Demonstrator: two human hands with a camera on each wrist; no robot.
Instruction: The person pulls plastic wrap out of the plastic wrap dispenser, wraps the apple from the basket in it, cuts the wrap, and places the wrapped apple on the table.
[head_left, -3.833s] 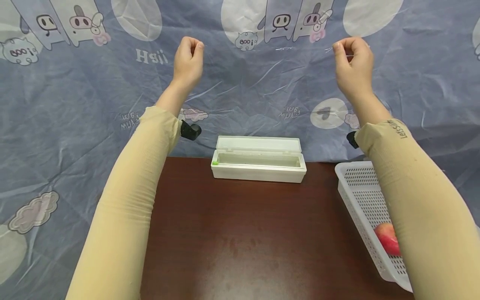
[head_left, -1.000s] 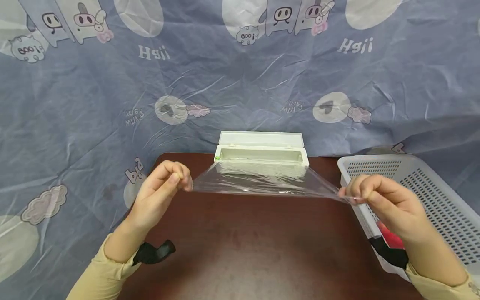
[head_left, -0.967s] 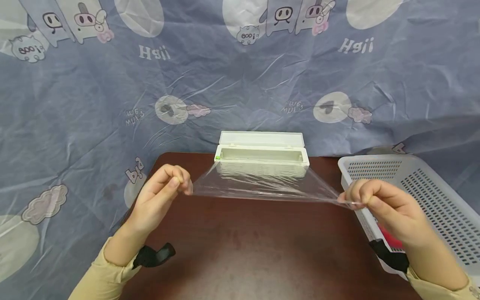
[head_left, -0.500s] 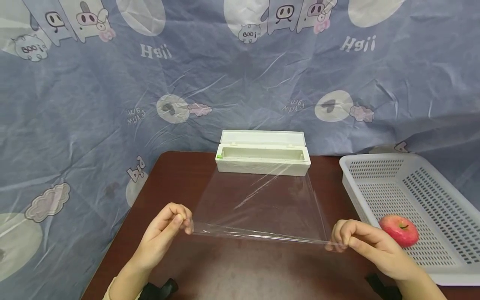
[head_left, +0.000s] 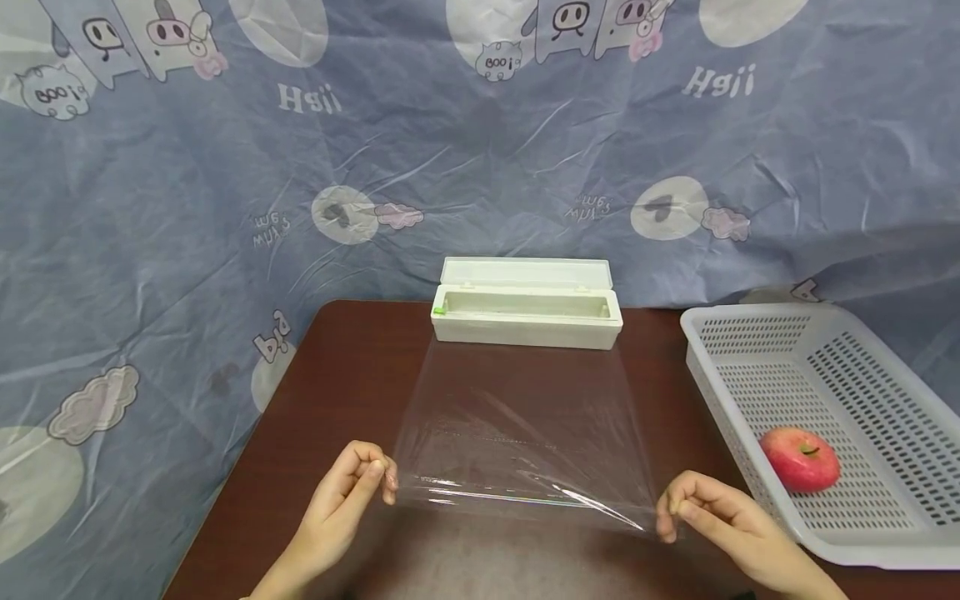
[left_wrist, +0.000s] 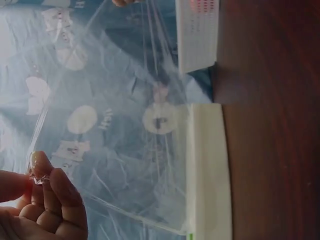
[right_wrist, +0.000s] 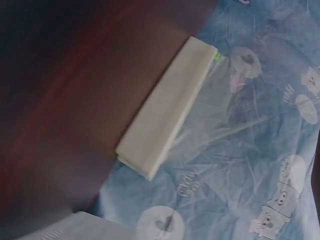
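Behind your brown table (head_left: 352,383) hangs a blue sheet (head_left: 480,167). In the head view, your left hand (head_left: 343,504) and right hand (head_left: 723,521), well apart, pinch the clear film (head_left: 525,425) by its near corners; it runs toward you from the lid-up white box (head_left: 525,305), whose long axis lies left to right. An apple (head_left: 799,460) sits in the basket (head_left: 750,392). In the left wrist view, your left hand grips the film; in the right wrist view, the box slants.
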